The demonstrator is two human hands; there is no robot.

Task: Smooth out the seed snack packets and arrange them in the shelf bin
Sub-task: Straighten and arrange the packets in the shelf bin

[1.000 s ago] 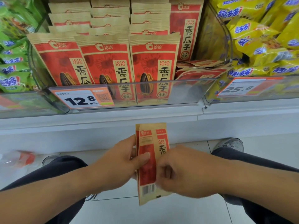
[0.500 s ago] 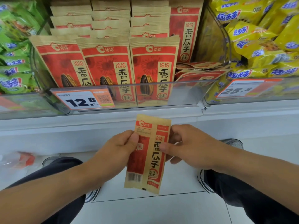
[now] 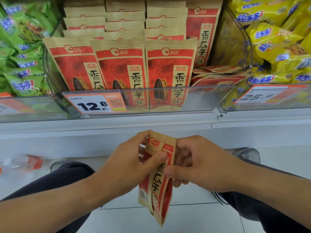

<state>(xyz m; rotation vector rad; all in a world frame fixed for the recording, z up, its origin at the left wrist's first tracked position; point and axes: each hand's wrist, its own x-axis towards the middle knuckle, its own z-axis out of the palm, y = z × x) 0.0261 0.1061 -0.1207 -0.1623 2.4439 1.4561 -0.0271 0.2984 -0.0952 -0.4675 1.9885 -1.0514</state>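
Packet: packet [image 3: 157, 175] is in front of the person, low down, below the bin. It is red and tan. It is folded along its length, so it is not flat yet.
Left hand: left hand [image 3: 129, 163] grasps the top left part of the packet. The thumb presses on the front and the fingers curl round the edge.
Right hand: right hand [image 3: 198, 163] pinches the right edge of the packet. The thumb is on the front and the fingers curl behind.
Bin: bin [image 3: 202, 98] is clear and sits on the shelf above the hands. Neat rows of the same packets stand in it. On its right side some packets [image 3: 217, 74] lie flat in a messy heap.
Tag: price tag [image 3: 96, 104] is stuck on the front of the bin.
What could go wrong: if the fold stays, I think the packet will not stand straight with the rows. If it is pushed in fast, it could knock the front row over. The bottom hangs free, so a loose pinch could let it drop to the floor.
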